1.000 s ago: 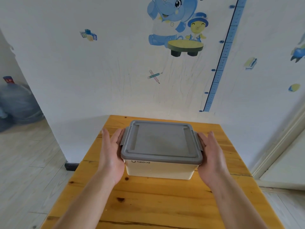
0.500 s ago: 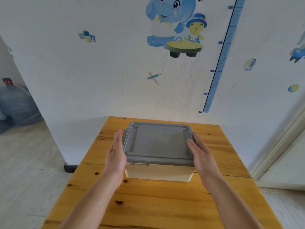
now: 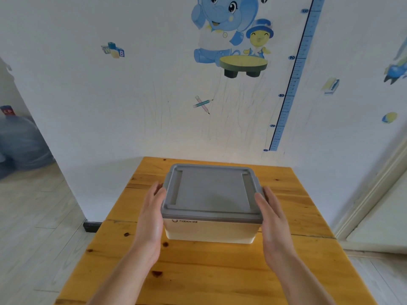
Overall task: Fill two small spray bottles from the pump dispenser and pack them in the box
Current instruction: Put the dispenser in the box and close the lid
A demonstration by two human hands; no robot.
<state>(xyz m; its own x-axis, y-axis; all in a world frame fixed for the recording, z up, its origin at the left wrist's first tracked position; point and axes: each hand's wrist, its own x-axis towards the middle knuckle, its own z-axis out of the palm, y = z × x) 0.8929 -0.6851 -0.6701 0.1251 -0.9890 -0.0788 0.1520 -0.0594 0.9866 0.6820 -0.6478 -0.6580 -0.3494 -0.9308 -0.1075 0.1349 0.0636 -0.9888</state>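
A cream storage box (image 3: pixel 209 231) sits at the centre of a wooden table (image 3: pixel 220 271), its grey lid (image 3: pixel 212 192) closed so the contents cannot be seen. A person's left hand (image 3: pixel 152 216) and right hand (image 3: pixel 272 219) press flat, fingers extended, against the box's two short sides at the lid's edges, holding it between them. Behind, in the upper frame, a white wall carries a blue elephant sticker (image 3: pixel 220 25) and a height chart (image 3: pixel 293 80).
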